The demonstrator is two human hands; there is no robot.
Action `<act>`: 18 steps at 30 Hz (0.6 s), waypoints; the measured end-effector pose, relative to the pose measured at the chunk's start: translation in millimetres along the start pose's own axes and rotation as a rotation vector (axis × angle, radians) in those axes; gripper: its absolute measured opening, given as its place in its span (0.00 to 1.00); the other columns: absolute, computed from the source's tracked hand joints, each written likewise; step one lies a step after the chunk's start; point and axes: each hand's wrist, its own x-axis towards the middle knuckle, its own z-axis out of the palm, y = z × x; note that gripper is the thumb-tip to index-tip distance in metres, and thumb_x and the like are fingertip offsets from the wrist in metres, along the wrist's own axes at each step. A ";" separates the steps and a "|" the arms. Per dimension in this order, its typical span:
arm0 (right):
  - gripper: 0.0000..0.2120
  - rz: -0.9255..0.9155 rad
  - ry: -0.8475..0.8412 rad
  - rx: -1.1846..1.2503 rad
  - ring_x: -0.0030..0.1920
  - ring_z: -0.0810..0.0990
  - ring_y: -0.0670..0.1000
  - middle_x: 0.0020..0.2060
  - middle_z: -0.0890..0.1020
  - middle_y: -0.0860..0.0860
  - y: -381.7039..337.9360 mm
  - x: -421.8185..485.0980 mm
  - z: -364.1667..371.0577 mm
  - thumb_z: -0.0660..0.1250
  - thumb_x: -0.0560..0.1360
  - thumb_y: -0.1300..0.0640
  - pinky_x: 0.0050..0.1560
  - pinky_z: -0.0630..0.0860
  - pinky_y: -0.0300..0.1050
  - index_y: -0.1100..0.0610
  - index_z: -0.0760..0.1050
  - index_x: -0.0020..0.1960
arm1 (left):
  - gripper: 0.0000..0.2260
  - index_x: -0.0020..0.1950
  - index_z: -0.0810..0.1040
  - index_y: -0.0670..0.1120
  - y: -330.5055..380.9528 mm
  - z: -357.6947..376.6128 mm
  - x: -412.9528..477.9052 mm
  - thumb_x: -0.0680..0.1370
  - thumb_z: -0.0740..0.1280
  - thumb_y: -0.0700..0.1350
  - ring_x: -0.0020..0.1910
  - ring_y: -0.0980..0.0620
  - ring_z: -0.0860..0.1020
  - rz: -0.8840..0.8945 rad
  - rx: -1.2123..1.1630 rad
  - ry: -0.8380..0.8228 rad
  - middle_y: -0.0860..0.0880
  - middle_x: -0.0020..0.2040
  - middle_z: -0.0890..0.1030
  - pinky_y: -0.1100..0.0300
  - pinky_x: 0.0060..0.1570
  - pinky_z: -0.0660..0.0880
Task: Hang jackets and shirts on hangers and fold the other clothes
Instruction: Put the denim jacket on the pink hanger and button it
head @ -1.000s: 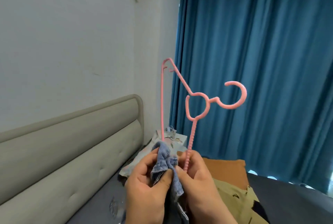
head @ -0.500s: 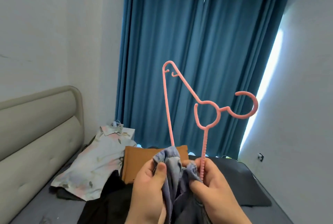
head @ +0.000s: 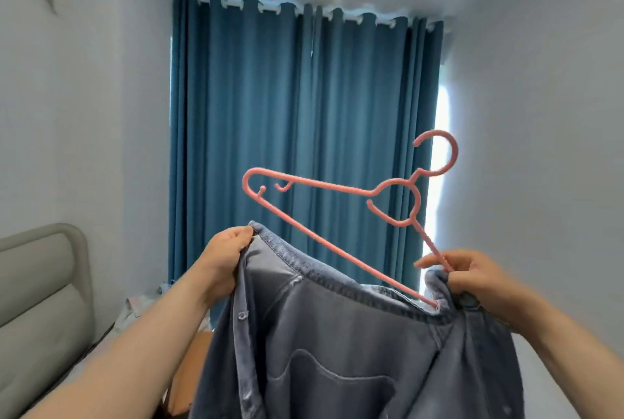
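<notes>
Holding up a grey-blue denim shirt (head: 337, 344) in front of the teal curtain (head: 304, 121), collar edge stretched between both hands. Left hand (head: 224, 258) pinching the left end of the collar, fingers curled round the fabric, arm reaching in from the near left. Right hand (head: 472, 275) gripping the right end of the collar together with the lower arm of a pink plastic hanger (head: 337, 206), thumb and fingertips closed on the thin rod. Hanger tilting up and to the left above the shirt, its hook pointing up at the right near the bright gap beside the curtain, its bottom bar running down to the right and slipping inside the collar close to the right hand. Shirt body hanging down toward the near edge, a button placket showing on the left side. Resting at far left, a padded grey headboard (head: 40, 300); bits of other clothing (head: 135, 310) just visible low behind the left forearm.
</notes>
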 end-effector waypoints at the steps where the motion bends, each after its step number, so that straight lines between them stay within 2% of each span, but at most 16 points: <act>1: 0.20 0.006 -0.040 -0.039 0.32 0.79 0.48 0.32 0.81 0.53 -0.7 3.2 -13.2 0.61 0.58 0.64 0.41 0.75 0.44 0.56 0.84 0.45 | 0.13 0.50 0.78 0.35 5.9 13.0 4.0 0.83 0.58 0.43 0.39 0.45 0.78 -0.009 -0.016 -0.026 0.38 0.43 0.81 0.54 0.43 0.76; 3: 0.20 0.026 -0.118 -0.092 0.31 0.78 0.48 0.31 0.80 0.53 -1.6 9.0 -36.5 0.61 0.59 0.64 0.39 0.74 0.44 0.60 0.83 0.47 | 0.10 0.47 0.79 0.37 15.0 33.8 9.2 0.81 0.62 0.43 0.40 0.47 0.79 -0.018 -0.042 -0.071 0.41 0.41 0.82 0.55 0.44 0.77; 5: 0.22 0.040 -0.198 -0.213 0.29 0.78 0.40 0.28 0.81 0.47 -4.7 13.3 -56.0 0.60 0.59 0.63 0.34 0.72 0.32 0.60 0.82 0.50 | 0.07 0.41 0.78 0.41 23.4 52.8 10.7 0.76 0.68 0.43 0.36 0.50 0.76 0.002 0.012 -0.120 0.46 0.36 0.79 0.56 0.41 0.74; 6: 0.22 0.054 -0.237 -0.271 0.29 0.77 0.37 0.27 0.81 0.44 -4.9 15.4 -65.3 0.61 0.59 0.62 0.32 0.70 0.28 0.59 0.82 0.51 | 0.08 0.40 0.77 0.41 27.6 61.3 11.5 0.77 0.67 0.44 0.32 0.52 0.74 0.014 0.068 -0.141 0.46 0.34 0.76 0.58 0.36 0.73; 8: 0.23 0.088 -0.281 -0.358 0.31 0.77 0.38 0.28 0.81 0.43 -3.0 19.1 -81.8 0.61 0.60 0.61 0.35 0.69 0.29 0.56 0.83 0.52 | 0.10 0.43 0.76 0.40 34.9 76.1 9.6 0.82 0.60 0.40 0.25 0.54 0.74 0.026 0.143 -0.150 0.45 0.32 0.75 0.63 0.26 0.72; 9: 0.23 0.100 -0.290 -0.395 0.32 0.78 0.41 0.30 0.81 0.45 -2.2 20.3 -88.9 0.61 0.60 0.61 0.37 0.69 0.33 0.55 0.83 0.53 | 0.11 0.44 0.77 0.39 37.9 82.2 6.5 0.83 0.58 0.38 0.26 0.54 0.75 0.039 0.175 -0.147 0.44 0.33 0.77 0.63 0.26 0.74; 11: 0.24 0.129 -0.296 -0.477 0.34 0.74 0.49 0.32 0.78 0.50 -0.7 23.2 -98.9 0.60 0.60 0.61 0.37 0.66 0.40 0.49 0.83 0.53 | 0.10 0.46 0.80 0.40 40.9 95.1 -0.4 0.82 0.59 0.36 0.34 0.52 0.79 0.087 0.266 -0.169 0.44 0.39 0.81 0.59 0.37 0.78; 14: 0.24 0.153 -0.283 -0.616 0.32 0.68 0.51 0.30 0.74 0.53 -3.1 29.0 -103.3 0.58 0.63 0.62 0.34 0.63 0.42 0.45 0.84 0.50 | 0.07 0.47 0.82 0.46 47.6 110.3 -11.3 0.79 0.64 0.40 0.43 0.55 0.80 0.234 0.574 -0.165 0.50 0.44 0.84 0.55 0.50 0.78; 16: 0.24 0.153 -0.260 -0.677 0.29 0.65 0.49 0.29 0.71 0.52 -7.1 28.7 -102.1 0.57 0.65 0.64 0.30 0.62 0.40 0.44 0.84 0.50 | 0.04 0.46 0.81 0.48 57.7 123.3 -22.4 0.74 0.68 0.44 0.41 0.58 0.79 0.309 0.693 -0.204 0.54 0.42 0.83 0.56 0.49 0.78; 18: 0.24 0.136 -0.219 -0.661 0.28 0.65 0.49 0.28 0.71 0.52 -9.5 26.1 -103.5 0.57 0.66 0.64 0.30 0.61 0.40 0.44 0.83 0.50 | 0.09 0.46 0.80 0.49 65.9 133.6 -35.4 0.67 0.72 0.46 0.37 0.58 0.77 0.365 0.722 -0.258 0.55 0.39 0.80 0.57 0.45 0.78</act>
